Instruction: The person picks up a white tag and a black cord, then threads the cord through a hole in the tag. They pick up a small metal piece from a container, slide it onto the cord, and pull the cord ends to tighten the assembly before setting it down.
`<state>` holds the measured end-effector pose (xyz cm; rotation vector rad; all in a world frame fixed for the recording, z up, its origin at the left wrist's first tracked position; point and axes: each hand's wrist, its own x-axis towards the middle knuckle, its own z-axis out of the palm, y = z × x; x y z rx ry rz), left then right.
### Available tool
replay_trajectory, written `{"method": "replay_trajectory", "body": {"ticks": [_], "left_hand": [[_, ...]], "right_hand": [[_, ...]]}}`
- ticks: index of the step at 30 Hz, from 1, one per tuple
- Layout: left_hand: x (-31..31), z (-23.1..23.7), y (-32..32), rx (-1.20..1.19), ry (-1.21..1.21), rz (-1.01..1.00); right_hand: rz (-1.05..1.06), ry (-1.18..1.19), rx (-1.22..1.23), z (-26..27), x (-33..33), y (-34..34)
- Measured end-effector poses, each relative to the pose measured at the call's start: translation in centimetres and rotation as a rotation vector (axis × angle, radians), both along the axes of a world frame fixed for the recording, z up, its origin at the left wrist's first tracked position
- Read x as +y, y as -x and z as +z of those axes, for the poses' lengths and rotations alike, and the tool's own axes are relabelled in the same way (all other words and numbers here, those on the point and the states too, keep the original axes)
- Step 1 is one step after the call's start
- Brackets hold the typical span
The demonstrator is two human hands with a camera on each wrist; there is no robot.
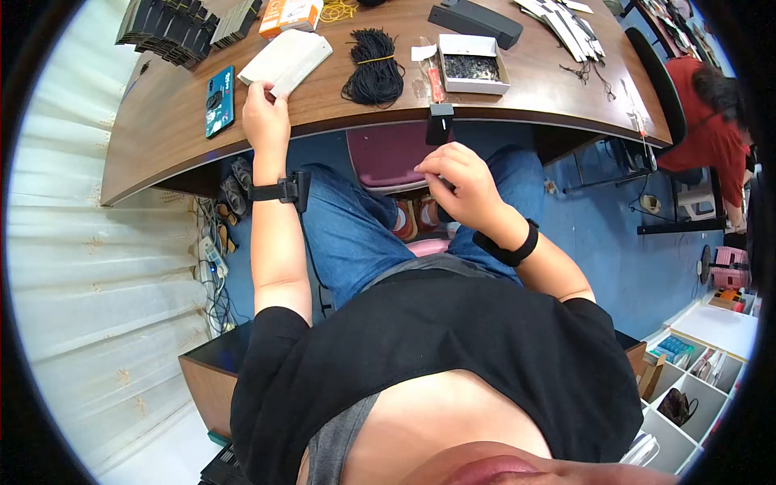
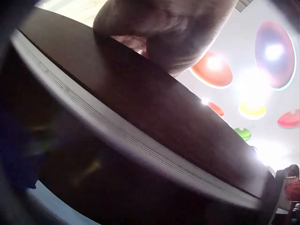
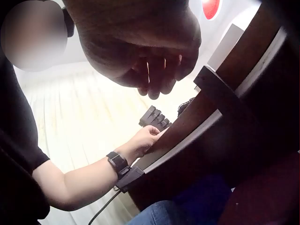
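A white flat pack (image 1: pixel 289 61) lies slantwise on the wooden desk. My left hand (image 1: pixel 268 121) is at its near corner, finger and thumb curled together on its edge. In the left wrist view the same hand (image 2: pixel 164 28) rests on the desk top, its fingertips hidden behind the curled fingers. My right hand (image 1: pixel 465 182) hovers over my lap, just off the desk's front edge, fingers loosely bent and nothing in them. Left of the pack lies a teal phone-sized object (image 1: pixel 219 101); right of it, a bundle of black cords (image 1: pixel 373 69) bound with a yellow band.
A white open box (image 1: pixel 503 85) of small dark pieces stands further right, behind a black clamp-like piece (image 1: pixel 440 121) on the desk edge. Stacks of black pieces (image 1: pixel 170 32), an orange-and-white box (image 1: pixel 289 14) and white strips (image 1: pixel 566 28) lie farther back. A person in red (image 1: pixel 703 121) sits at right.
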<state>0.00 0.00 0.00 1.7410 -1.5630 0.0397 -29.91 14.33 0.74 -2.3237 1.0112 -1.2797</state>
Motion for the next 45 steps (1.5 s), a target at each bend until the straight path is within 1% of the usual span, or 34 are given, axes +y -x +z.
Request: {"method": "replay_trajectory", "body": {"ticks": [3, 5, 6, 7, 8, 9, 11, 12, 13, 14, 15, 16, 17, 18, 19, 21, 23, 24, 25, 26, 27, 29, 31, 32, 33, 35, 36, 39, 40, 43, 44, 45], "left_hand": [[0.1, 0.2, -0.3, 0.191, 0.139, -0.045], [0.3, -0.4, -1.1, 0.396, 0.221, -0.158], [0.4, -0.7, -1.7, 0.46, 0.301, -0.244], [0.3, -0.9, -2.1, 0.24, 0.424, -0.174], [0.6, -1.4, -2.4, 0.064, 0.434, -0.117], [1.9, -0.7, -1.8, -0.113, 0.443, -0.061], [3.4, -1.1, -0.7, 0.443, 0.288, -0.199], [4.3, -1.3, 0.1, 0.718, 0.197, -0.264], [5.8, -0.8, 1.6, 1.042, 0.094, -0.372], [7.8, 0.3, 3.6, 1.219, 0.0, -0.481], [9.2, 0.0, 4.9, 1.292, -0.108, -0.59], [10.5, -0.7, 5.9, 1.296, -0.235, -0.67], [11.5, -1.7, 6.7, 1.188, -0.305, -0.777], [12.8, -1.9, 8.2, 1.163, -0.342, -0.778], [13.1, -2.9, 8.5, 1.046, -0.371, -0.82], [12.6, -2.5, 8.2, 0.81, -0.4, -0.869], [10.0, -0.5, 6.9, -0.008, 0.118, -0.67], [8.4, 0.3, 5.9, -0.111, 0.171, -0.55], [6.7, 0.9, 4.8, -0.261, 0.226, -0.406], [4.7, 1.0, 3.5, -0.412, 0.303, -0.344], [3.5, 1.5, 2.9, -0.514, 0.254, -0.265], [1.2, 1.1, 1.1, -0.583, 0.141, -0.287], [0.6, 2.5, 0.7, -0.653, 0.082, -0.311], [0.5, 2.9, 0.8, -0.718, 0.139, -0.312], [0.0, 2.7, 0.5, -0.731, 0.142, -0.344], [-1.1, 2.2, -0.1, -0.757, 0.143, -0.398], [-0.9, 2.6, 0.1, -0.828, 0.168, -0.379], [-2.0, 3.1, -0.5, -0.883, 0.179, -0.371], [-2.6, 3.2, -0.9, -0.917, 0.138, -0.338], [-4.3, 3.1, -1.5, -0.639, 0.096, -0.275], [-5.4, 2.2, -2.7, -0.687, 0.104, -0.284], [-5.5, 2.0, -3.0, -0.718, 0.031, -0.23]], "right_hand": [[0.04, 0.009, 0.019, -0.1, -0.2, 0.3], [0.059, -0.007, 0.017, -0.2, -0.1, 0.3], [0.067, -0.055, -0.016, -0.2, 0.1, 0.2], [0.073, -0.1, -0.049, -0.1, 0.3, 0.0], [0.08, -0.14, -0.076, 0.0, 0.3, 0.1], [0.087, -0.173, -0.083, -0.1, 0.3, 0.1], [0.101, -0.243, -0.099, -0.5, 0.3, 0.0], [0.088, -0.39, -0.181, -0.5, 0.4, -0.4], [0.073, -0.536, -0.263, -0.6, 0.6, -0.9], [0.059, -0.684, -0.346, -0.7, 0.7, -1.3], [0.1, -0.776, -0.456, -0.7, 0.8, -1.4], [0.143, -0.865, -0.567, -0.7, 0.8, -1.4], [0.188, -0.952, -0.677, -0.8, 0.7, -1.5], [0.142, -0.918, -0.803, -1.4, 0.5, -1.9], [0.05, -0.915, -0.688, -2.5, 0.5, -1.2], [0.024, -0.968, -0.634, -3.3, 0.3, -0.6], [-0.022, -0.862, -0.497, -4.0, 0.0, 0.3], [-0.036, -0.862, -0.403, -4.7, -0.3, 0.9], [-0.041, -0.814, -0.401, -4.6, -0.4, 1.2], [-0.053, -0.834, -0.359, -4.4, -0.6, 1.6], [-0.068, -0.853, -0.32, -4.3, -0.8, 1.8], [-0.074, -0.847, -0.294, -4.2, -1.2, 2.1], [-0.061, -0.833, -0.303, -4.4, -1.5, 2.5], [-0.04, -0.83, -0.322, -4.9, -1.4, 2.5], [-0.013, -0.828, -0.34, -5.0, -1.3, 2.4], [0.065, -0.966, -0.512, -4.6, -1.0, 2.3], [0.112, -1.032, -0.594, -4.3, -1.0, 2.2], [0.058, -1.017, -0.594, -4.5, -1.1, 2.4], [0.044, -0.993, -0.557, -4.1, -1.1, 2.5], [0.085, -1.001, -0.51, -4.6, -1.1, 2.7], [0.112, -0.997, -0.515, -4.4, -0.9, 2.7], [0.135, -0.994, -0.521, -4.2, -0.8, 2.6]]}}
